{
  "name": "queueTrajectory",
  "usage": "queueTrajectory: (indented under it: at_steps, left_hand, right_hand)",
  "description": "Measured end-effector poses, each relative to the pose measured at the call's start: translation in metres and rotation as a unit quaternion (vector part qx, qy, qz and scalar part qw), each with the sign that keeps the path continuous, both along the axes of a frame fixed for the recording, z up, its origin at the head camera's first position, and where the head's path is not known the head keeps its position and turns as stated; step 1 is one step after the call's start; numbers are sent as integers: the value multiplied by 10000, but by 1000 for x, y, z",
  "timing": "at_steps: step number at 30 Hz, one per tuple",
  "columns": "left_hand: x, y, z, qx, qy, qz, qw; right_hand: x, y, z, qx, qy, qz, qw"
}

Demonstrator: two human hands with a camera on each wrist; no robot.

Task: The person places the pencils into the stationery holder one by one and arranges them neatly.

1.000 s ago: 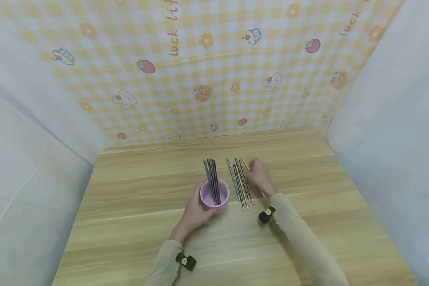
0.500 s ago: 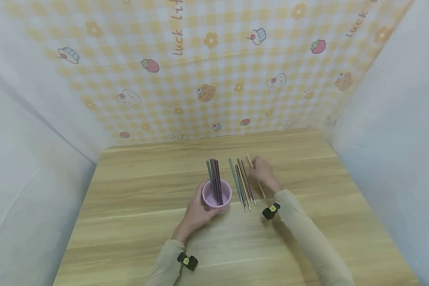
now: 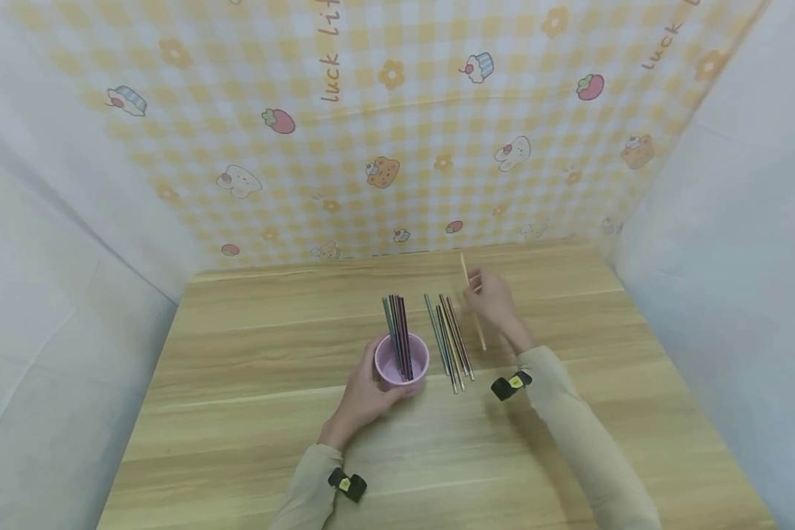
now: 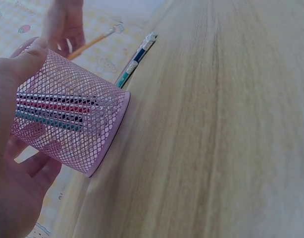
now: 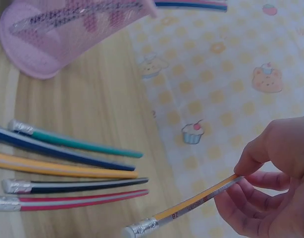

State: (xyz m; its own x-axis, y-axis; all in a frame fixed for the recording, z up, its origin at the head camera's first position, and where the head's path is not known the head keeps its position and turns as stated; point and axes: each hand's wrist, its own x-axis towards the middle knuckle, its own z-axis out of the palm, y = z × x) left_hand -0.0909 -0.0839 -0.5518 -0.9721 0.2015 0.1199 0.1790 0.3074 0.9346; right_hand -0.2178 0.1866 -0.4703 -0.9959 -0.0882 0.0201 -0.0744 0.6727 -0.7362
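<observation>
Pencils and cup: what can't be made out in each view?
Head: count of cup pencils; they overlap.
Left wrist: upper ends of cup pencils, hidden by left hand.
Right wrist: far end of held pencil, hidden by right hand.
Right wrist: left ends of loose blue pencil and loose yellow pencil, cut off by left edge.
Right wrist: part of cup, cut off by top edge.

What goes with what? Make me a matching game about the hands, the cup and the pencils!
Column one:
1. Left hand
2. Right hand
3. Mesh cup
4. Loose green pencil

Column two:
A. Pinkish-purple
B. Lying on the wooden table
C. Pinching a yellow pencil
D. Holding the cup

Right pairs: 1-D, 2-C, 3-A, 4-B
</observation>
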Motion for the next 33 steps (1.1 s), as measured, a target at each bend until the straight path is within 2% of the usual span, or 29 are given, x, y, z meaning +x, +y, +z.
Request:
queueTrajectory:
  at_steps: [9,17,24,29,33]
  left_hand:
    - [1,-1,-1,-55,-2,-7,10000]
    - [1,-1,-1,-143,-52,-13,9999]
    - [1,-1,0,-141,-15,-34,9999]
    - [0,0,1,-127,1,-37,9999]
    - [0,0,1,-88,2,-35,10000]
  right_hand:
    - [14,-9,32,-461,487,214,9975]
    - [31,-22,57,-1257,916,284,9874]
    - [42,-35,67,-2197,1260,313,9669]
    - [50,-43,63,-2758,1616,476,9463]
    - [58,-52,61,-3133,1715,553,9324]
